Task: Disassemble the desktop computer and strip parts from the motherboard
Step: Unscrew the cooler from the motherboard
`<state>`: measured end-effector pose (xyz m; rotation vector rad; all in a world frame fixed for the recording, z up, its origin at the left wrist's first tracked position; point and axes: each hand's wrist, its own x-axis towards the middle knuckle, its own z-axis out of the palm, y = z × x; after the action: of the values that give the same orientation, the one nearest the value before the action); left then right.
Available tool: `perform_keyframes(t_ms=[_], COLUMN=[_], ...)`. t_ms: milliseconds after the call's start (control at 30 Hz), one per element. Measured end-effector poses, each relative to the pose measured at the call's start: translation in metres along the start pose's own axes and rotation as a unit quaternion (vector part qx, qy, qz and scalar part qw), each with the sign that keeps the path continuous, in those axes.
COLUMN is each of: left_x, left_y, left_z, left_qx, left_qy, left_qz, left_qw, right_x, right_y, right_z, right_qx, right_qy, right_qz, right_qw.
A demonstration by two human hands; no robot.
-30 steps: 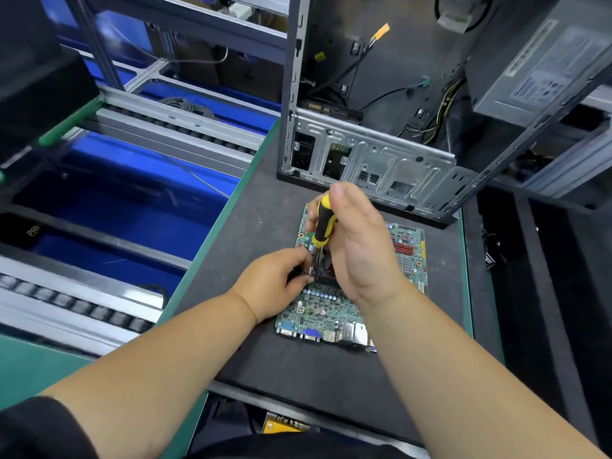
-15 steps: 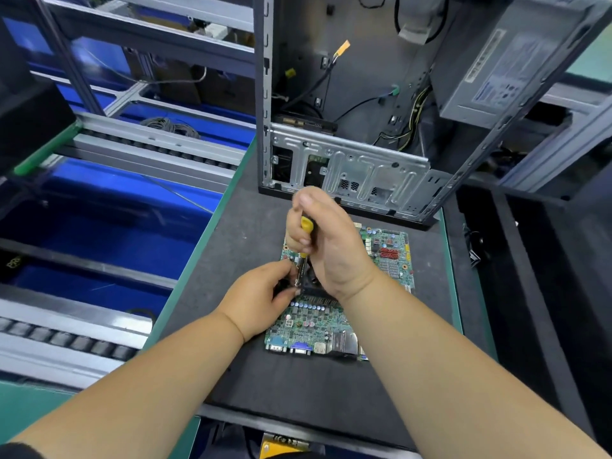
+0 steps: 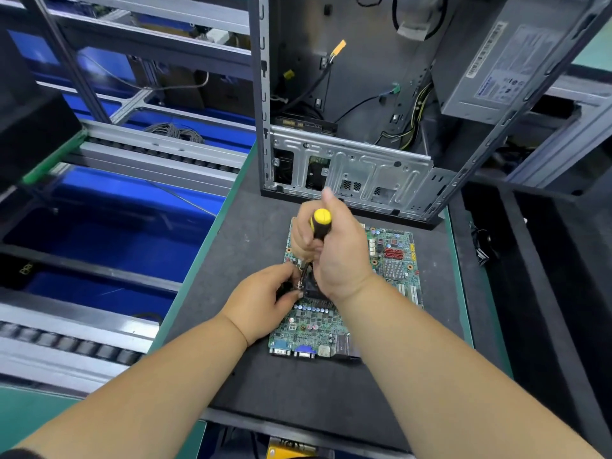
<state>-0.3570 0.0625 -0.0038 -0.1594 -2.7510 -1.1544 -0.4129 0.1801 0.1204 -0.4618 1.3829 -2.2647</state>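
Nearest us, the motherboard (image 3: 331, 329) lies flat on the dark mat (image 3: 298, 385), port edge toward us, long axis running away toward the case

Our left hand (image 3: 265, 301) rests on the board's left-centre, fingers curled round a small dark part by the black cooler block (image 3: 313, 288); we cannot tell exactly what it pinches

Our right hand (image 3: 337, 250) is wrapped round the screwdriver (image 3: 319, 223), yellow cap up, shaft angled down and slightly left, tip at a screw on the cooler's left side, right beside the left fingertips

Risks, as we judge them:
- tip sits tilted, not square on the screw; it could cam out and gouge the board or jab the left fingers, which are touching close
- board is held only by the left hand; hard turning could skid it on the mat
- a freed screw could roll among the components

Beyond the board, the open case (image 3: 347, 167) stands upright at the mat's far edge, loose cables (image 3: 410, 127) hanging inside, grey power supply (image 3: 503, 67) up right

Left of the mat: blue bins (image 3: 109, 233) and roller rails (image 3: 66, 342)
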Motion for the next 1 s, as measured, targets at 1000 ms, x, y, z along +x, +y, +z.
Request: perform_keyframes(t_ms=[1000], left_x=[0.07], left_y=[0.082], left_z=[-0.011], left_qx=[0.245], left_qy=[-0.19], left_qz=[0.031], left_qw=[0.95], right_x=[-0.047], right_y=[-0.039], right_z=[-0.143], right_qx=[-0.781], right_qy=[-0.007], right_qz=[0.21], right_qw=[0.589])
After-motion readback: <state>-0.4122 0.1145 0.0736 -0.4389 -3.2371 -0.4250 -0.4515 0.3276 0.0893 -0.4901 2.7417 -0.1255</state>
